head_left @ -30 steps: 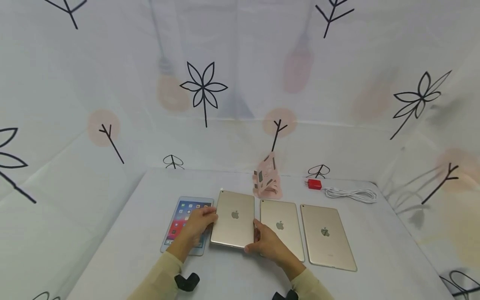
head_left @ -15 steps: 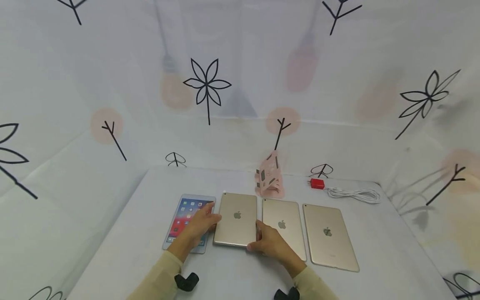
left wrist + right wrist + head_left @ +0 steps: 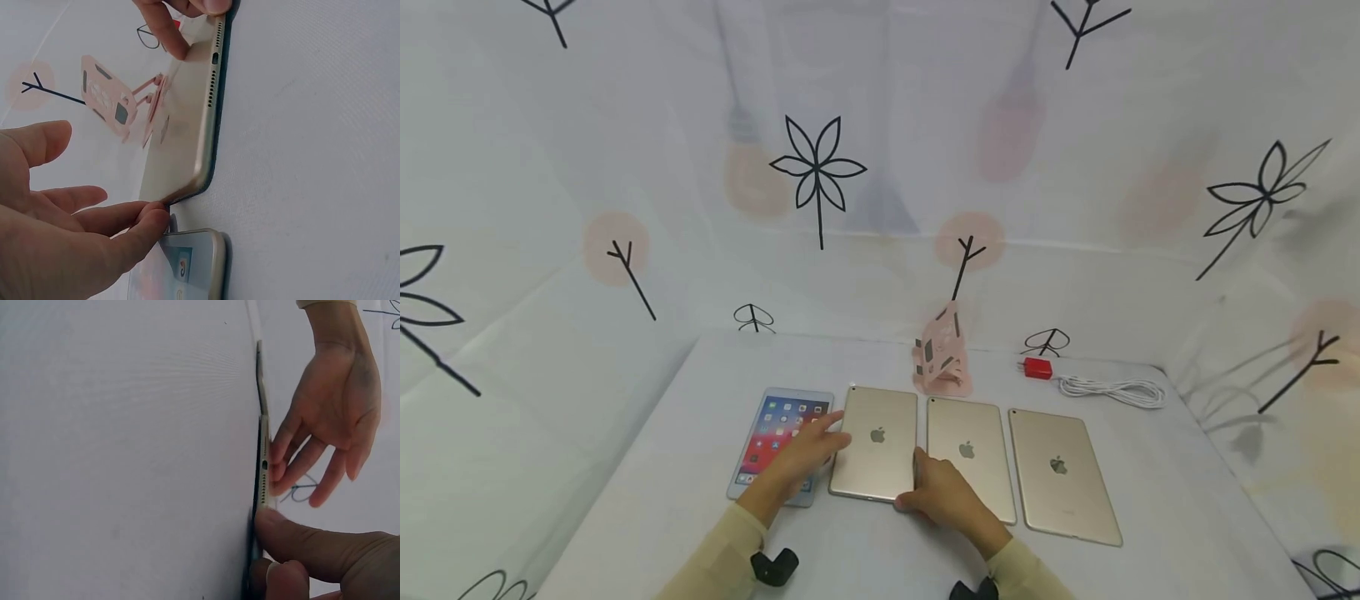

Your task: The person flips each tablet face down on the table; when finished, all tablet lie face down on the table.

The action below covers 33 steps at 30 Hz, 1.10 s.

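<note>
A gold tablet (image 3: 872, 467) lies back up beside a white-framed tablet (image 3: 762, 442) with its screen lit. My left hand (image 3: 805, 457) reaches over the lit tablet's right side; in the left wrist view its lower fingertips touch the gold tablet's left edge, and the thumb (image 3: 47, 144) is spread off it. My right hand (image 3: 946, 493) grips the gold tablet's lower right corner, the thumb (image 3: 294, 540) on its bottom edge, where a charging port and speaker holes show in the left wrist view. Most of the right fingers' undersides are hidden.
Two more gold tablets, a middle one (image 3: 967, 446) and a right one (image 3: 1063, 483), lie back up to the right. Behind stands a pink folding stand (image 3: 942, 354). A red charger plug (image 3: 1037, 368) and a coiled white cable (image 3: 1112, 392) lie at the back right.
The gold tablet has come down from a slightly raised tilt to lie on the table in the row. My left fingers have loosened and spread; my right hand stays at its corner.
</note>
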Each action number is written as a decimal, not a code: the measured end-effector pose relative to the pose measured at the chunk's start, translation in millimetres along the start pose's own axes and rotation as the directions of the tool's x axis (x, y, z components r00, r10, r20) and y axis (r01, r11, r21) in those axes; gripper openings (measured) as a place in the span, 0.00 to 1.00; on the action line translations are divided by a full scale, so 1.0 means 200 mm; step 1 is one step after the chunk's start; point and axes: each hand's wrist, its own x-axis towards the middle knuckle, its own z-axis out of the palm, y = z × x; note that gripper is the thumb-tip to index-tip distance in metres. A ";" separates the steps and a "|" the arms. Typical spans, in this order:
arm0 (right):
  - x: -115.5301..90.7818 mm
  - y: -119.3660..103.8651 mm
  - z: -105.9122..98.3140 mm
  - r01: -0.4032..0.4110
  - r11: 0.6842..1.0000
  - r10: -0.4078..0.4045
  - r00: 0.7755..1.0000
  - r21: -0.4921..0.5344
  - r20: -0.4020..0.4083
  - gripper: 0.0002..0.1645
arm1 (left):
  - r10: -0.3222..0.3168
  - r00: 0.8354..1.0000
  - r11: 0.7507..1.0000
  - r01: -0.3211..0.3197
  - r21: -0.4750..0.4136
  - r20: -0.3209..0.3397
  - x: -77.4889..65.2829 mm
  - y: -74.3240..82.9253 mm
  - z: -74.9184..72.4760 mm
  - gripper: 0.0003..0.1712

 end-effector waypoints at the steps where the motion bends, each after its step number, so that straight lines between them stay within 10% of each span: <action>1: 0.00 0.00 0.00 -0.003 1.000 0.003 1.000 -0.009 -0.002 0.56 | -0.001 1.000 1.000 0.001 0.002 -0.002 0.00 0.00 0.00 0.35; 12: -0.02 -0.03 -0.01 0.007 0.996 -0.007 1.000 -0.088 0.010 0.50 | 0.031 0.999 0.997 -0.032 -0.066 -0.006 -0.01 -0.02 -0.02 0.32; 18: 0.00 -0.12 -0.01 0.086 0.987 -0.083 0.996 0.137 -0.025 0.40 | -0.014 0.979 0.985 -0.021 -0.171 -0.204 -0.10 -0.11 -0.18 0.27; 23: 0.07 -0.26 0.07 0.020 0.773 -0.081 0.995 0.634 0.067 0.40 | -0.112 0.941 0.982 0.055 -0.183 -0.320 -0.15 -0.14 -0.41 0.28; 27: 0.13 -0.38 0.16 -0.140 0.577 -0.006 0.984 0.805 0.175 0.42 | -0.137 0.934 0.983 0.087 -0.163 -0.330 -0.16 -0.17 -0.50 0.28; 33: 0.18 -0.47 0.23 -0.224 0.478 0.070 0.974 0.849 0.217 0.42 | -0.135 0.938 0.984 0.089 -0.153 -0.320 -0.15 -0.21 -0.51 0.28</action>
